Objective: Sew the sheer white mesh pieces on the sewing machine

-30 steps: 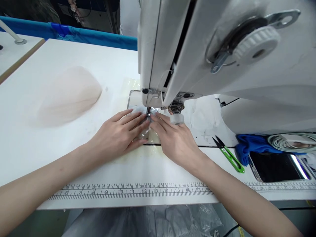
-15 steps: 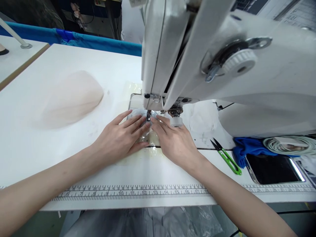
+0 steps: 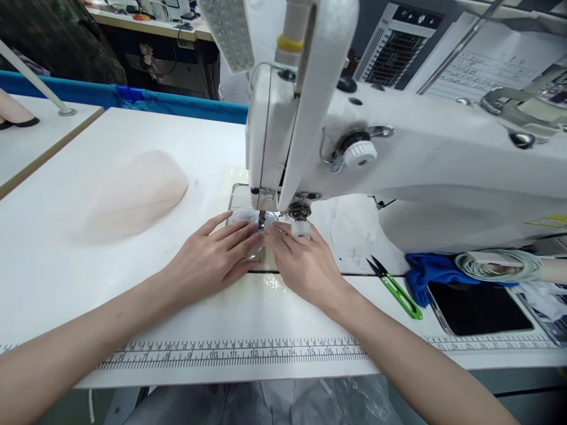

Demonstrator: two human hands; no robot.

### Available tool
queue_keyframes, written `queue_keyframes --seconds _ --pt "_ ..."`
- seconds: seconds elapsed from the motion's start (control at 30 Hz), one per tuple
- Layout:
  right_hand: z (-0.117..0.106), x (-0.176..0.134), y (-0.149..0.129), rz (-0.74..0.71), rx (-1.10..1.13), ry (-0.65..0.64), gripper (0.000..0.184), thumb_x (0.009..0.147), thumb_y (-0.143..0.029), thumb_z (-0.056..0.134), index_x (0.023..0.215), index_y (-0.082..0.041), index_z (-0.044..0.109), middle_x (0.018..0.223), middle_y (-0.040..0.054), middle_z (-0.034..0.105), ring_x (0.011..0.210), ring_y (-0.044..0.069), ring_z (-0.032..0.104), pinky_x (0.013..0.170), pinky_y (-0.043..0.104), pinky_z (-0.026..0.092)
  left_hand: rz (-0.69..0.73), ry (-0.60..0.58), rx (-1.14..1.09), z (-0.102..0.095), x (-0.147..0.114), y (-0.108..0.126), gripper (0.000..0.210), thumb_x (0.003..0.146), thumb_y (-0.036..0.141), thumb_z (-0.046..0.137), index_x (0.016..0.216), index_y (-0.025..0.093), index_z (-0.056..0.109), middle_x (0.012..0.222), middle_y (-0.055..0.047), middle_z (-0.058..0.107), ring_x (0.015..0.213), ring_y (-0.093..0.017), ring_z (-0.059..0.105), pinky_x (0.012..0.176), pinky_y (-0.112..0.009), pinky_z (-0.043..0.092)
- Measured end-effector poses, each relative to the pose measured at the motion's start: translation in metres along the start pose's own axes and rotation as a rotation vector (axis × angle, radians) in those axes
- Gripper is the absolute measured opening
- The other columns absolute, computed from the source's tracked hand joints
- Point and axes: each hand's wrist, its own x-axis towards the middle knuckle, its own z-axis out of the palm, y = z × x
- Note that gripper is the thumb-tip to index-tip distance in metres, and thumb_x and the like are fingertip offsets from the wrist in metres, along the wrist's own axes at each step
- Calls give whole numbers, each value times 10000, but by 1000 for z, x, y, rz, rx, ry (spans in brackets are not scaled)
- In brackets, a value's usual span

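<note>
A clear, shiny piece of thin material lies under the presser foot of a white sewing machine. My left hand rests flat on its left side, fingers spread and pointing toward the needle. On the other side, my right hand lies with fingers stretched out, the tips close to the foot. Part of that hand is behind the machine's lower knob. Both hands cover much of the material, so its full outline is hidden.
A beige moulded cup sits on the table to the left. Green thread snips, a blue cloth, a coiled pale cord and a phone lie at the right. A printed ruler runs along the front edge.
The camera view has tilted up, so more of the machine and background shows. Both hands stay beside the presser foot, with little visible shift in their fingers.
</note>
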Motion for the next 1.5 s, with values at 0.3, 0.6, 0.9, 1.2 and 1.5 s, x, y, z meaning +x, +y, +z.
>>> queue_keyframes --seconds 0.3,0.6,0.9,1.2,1.5 --pt "5 6 -3 1 3 83 274 908 -45 481 1029 -166 695 940 25 752 853 158 656 968 357 420 108 128 -1 -3 0 -5 154 896 125 580 1004 138 688 1009 -67 754 927 -180 711 979 -383 537" --pt "-10 -3 -11 -69 13 84 231 924 -116 508 990 -150 726 1094 65 740 958 175 678 1050 413 436 104 -14 50 -8 -8 4 282 950 140 481 1162 100 663 1189 -101 687 1103 -224 664 978 -369 562" --pt "-10 -4 -11 -97 -9 73 227 920 -106 514 1009 -119 723 1106 79 735 952 186 696 1104 453 414 114 -10 70 -8 -7 3 287 960 138 461 1149 82 670 1176 -115 692 1101 -227 665 987 -371 559" --pt "-8 -3 -11 -68 6 85 236 933 -137 517 1045 -105 721 1064 83 747 940 187 700 1105 441 416 79 -24 26 -5 -7 2 298 951 149 478 1182 95 658 1204 -118 677 1127 -236 650 1010 -380 542" --pt "-3 2 -5 -18 -14 63 266 941 -142 488 1052 -146 729 1000 67 763 922 186 696 1078 441 425 78 -23 72 3 1 -6 290 963 172 470 1168 101 663 1213 -94 675 1127 -226 651 1028 -396 526"
